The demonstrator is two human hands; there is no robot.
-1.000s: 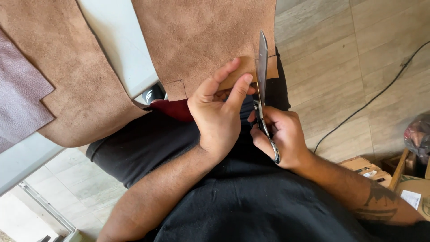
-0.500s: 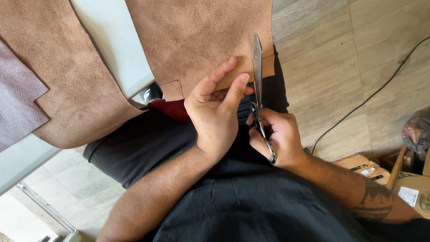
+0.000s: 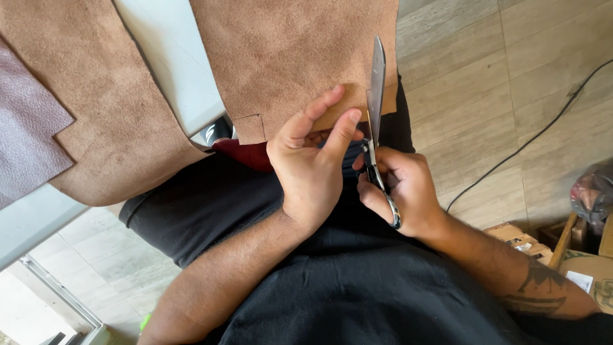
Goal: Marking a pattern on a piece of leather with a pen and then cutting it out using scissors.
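A large tan suede leather piece (image 3: 287, 57) hangs over the edge of a white table (image 3: 169, 70) toward my lap. My left hand (image 3: 313, 166) pinches its lower edge, thumb and fingers on the leather beside the cut line. My right hand (image 3: 402, 188) grips the handles of metal scissors (image 3: 375, 96), whose long blades point away from me and lie against the leather's right side. A small notch shows in the leather's lower edge left of my left hand.
A second tan leather piece (image 3: 89, 108) and a purple-grey textured piece (image 3: 25, 134) lie on the table at left. A black cable (image 3: 530, 137) runs across the wood-look floor at right. Cardboard and wooden items (image 3: 562, 243) sit at lower right.
The scissors have advanced slightly farther up along the leather's right side, and both hands have shifted a little with them.
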